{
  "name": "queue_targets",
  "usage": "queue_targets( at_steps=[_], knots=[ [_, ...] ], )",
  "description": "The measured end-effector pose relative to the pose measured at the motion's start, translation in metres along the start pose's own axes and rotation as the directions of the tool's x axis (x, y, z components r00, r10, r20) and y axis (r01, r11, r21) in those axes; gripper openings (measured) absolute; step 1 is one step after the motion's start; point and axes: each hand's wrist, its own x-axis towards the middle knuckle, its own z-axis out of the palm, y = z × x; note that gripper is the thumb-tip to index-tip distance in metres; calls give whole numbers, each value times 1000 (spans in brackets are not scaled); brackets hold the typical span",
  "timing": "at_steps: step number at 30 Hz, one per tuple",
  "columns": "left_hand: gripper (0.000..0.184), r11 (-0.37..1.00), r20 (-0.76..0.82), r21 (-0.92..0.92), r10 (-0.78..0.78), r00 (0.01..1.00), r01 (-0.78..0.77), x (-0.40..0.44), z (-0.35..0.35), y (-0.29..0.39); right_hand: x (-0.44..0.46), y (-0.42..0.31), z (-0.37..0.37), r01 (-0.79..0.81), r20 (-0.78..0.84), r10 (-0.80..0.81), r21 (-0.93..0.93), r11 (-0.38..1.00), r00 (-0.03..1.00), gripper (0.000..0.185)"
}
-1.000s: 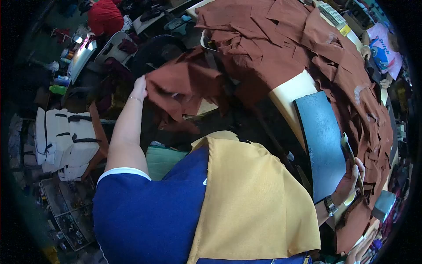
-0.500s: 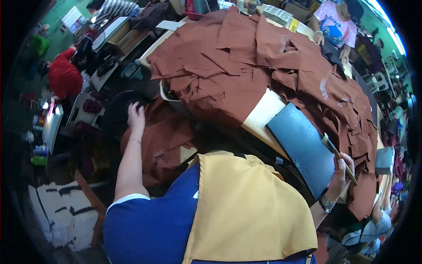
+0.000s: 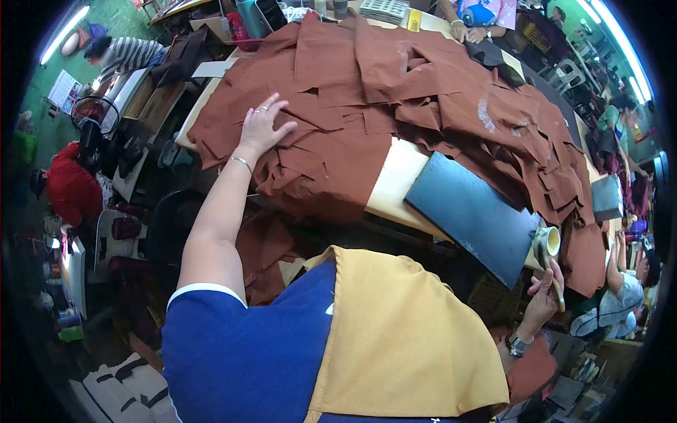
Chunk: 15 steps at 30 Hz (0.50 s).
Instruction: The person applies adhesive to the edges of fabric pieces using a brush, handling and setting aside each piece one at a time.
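My left hand (image 3: pixel 264 127), fingers spread and a ring and bracelet showing, is over the pile of reddish-brown fabric pieces (image 3: pixel 331 158). I cannot tell whether it touches them. In my right hand (image 3: pixel 541 302) is a brush (image 3: pixel 558 287) with a light handle, its bristle end hidden at a small pale cup (image 3: pixel 549 241). That cup sits at the right end of a dark blue-grey board (image 3: pixel 472 215), tilted toward me. The board lies on the table's edge, beside a bare pale strip of tabletop (image 3: pixel 398 180).
More brown pieces (image 3: pixel 261 254) hang or lie below the table on my left. A co-worker's hands (image 3: pixel 469 34) rest at the table's far side. A grey box (image 3: pixel 606 197) stands at the right. Other people sit at left and right.
My left hand has moved from beside the table up over the brown pieces. My right hand has gone lower with the brush, from above the board to the cup at its end.
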Motion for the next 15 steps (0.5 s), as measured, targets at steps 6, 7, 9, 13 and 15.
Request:
queue_targets(
  at_steps=[6, 7, 9, 13, 15],
  knots=[
    [45, 967, 222, 157, -234, 946, 203, 38, -1, 14, 0, 14, -21, 125, 7, -124, -21, 992, 992, 29],
    [41, 965, 230, 158, -241, 943, 208, 42, -7, 20, -4, 17, -22, 101, -3, -101, -6, 995, 995, 30],
    [33, 994, 6, 73, -84, 996, 84, 41, -12, 29, -13, 24, -26, 62, -25, -61, 28, 998, 998, 31],
    [21, 921, -292, -309, 144, 945, -236, 52, -29, 77, -27, 50, -37, 12, -5, -11, 170, 985, 1000, 31],
    [16, 794, -338, -520, 147, 930, -315, 41, -43, 152, -31, 51, -32, 34, 16, -39, 230, 973, 999, 17]
  ],
)
